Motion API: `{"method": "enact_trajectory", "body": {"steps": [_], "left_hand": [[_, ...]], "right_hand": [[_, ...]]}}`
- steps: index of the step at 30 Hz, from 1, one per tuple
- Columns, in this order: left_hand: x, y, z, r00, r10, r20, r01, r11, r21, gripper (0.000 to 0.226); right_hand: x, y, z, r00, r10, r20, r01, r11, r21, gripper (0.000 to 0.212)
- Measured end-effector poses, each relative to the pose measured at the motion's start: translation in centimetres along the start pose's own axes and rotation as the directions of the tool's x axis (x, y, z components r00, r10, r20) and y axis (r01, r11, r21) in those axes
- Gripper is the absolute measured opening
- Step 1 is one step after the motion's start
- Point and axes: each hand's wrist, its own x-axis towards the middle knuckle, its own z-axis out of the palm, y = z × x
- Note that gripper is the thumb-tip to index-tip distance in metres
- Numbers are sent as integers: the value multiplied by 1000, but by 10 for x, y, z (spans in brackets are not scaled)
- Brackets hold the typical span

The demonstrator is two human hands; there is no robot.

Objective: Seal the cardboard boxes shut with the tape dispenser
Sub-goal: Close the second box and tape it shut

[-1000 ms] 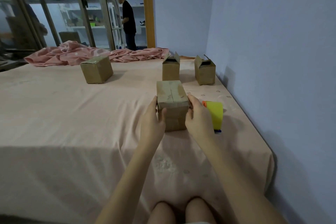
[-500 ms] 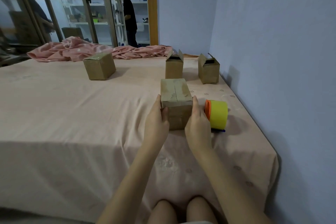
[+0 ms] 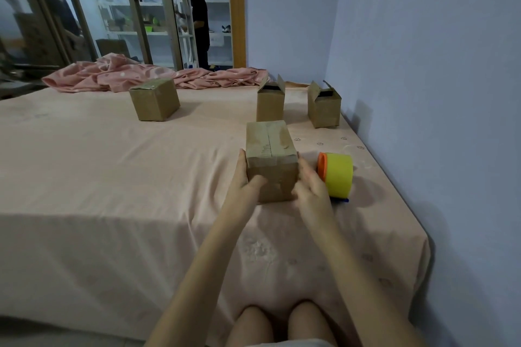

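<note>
The near cardboard box (image 3: 271,160), apparently already taped along its top seam, is gripped between the left hand (image 3: 244,181) and right hand (image 3: 309,186) on the bed (image 3: 112,177), with the tape dispenser (image 3: 336,174) lying just right of the box, nearer the right hand.

On the bed (image 3: 112,177), the left hand (image 3: 244,180) and right hand (image 3: 310,186) grip the sides of a closed cardboard box (image 3: 270,160). The tape dispenser (image 3: 337,175) lies just right of that box; two open boxes (image 3: 270,104) (image 3: 323,107) stand beyond it.
</note>
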Motion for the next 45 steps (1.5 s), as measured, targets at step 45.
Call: {"method": "enact_trajectory", "body": {"steps": [45], "left_hand": [[-1, -7, -15, 963, 41, -266, -89, 981, -173, 23]], "right_hand": [[14, -8, -13, 951, -157, -268, 130, 985, -115, 11]]}}
